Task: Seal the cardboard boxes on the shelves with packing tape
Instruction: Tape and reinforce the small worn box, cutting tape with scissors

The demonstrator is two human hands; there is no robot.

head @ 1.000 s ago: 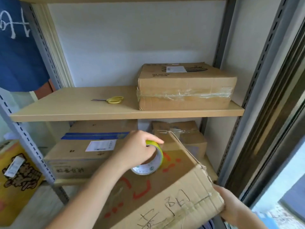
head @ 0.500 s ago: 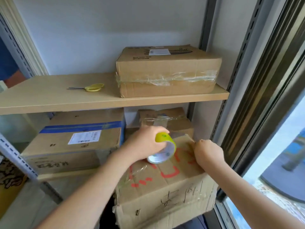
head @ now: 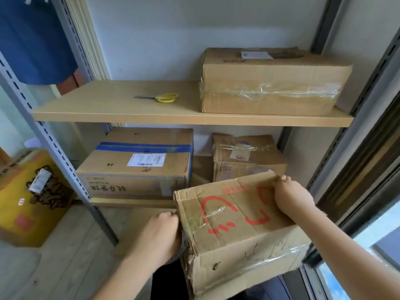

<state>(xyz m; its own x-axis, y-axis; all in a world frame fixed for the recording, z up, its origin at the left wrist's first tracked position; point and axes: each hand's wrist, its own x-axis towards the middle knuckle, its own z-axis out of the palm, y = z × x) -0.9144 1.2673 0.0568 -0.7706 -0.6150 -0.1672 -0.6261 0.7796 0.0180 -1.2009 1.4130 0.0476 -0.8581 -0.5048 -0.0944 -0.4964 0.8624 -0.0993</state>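
Note:
A worn cardboard box [head: 238,230] with red marks and clear tape strips is held tilted in front of the lower shelf. My left hand [head: 158,237] is against the box's left side, fingers curled over a round thing; only its dark rim [head: 180,253] shows, most likely the tape roll. At the box's far right top corner, my right hand [head: 292,195] grips the edge with curled fingers.
Yellow scissors [head: 165,97] lie on the upper shelf [head: 121,109] beside a taped box [head: 270,83]. The lower shelf holds a blue-taped box [head: 138,165] and a smaller box [head: 244,156]. A yellow carton [head: 28,198] stands on the floor at left, a window frame [head: 368,169] at right.
My left hand with the tape roll went from the box top down to its left side. My right hand shifted along the top to the far right corner. The box turned.

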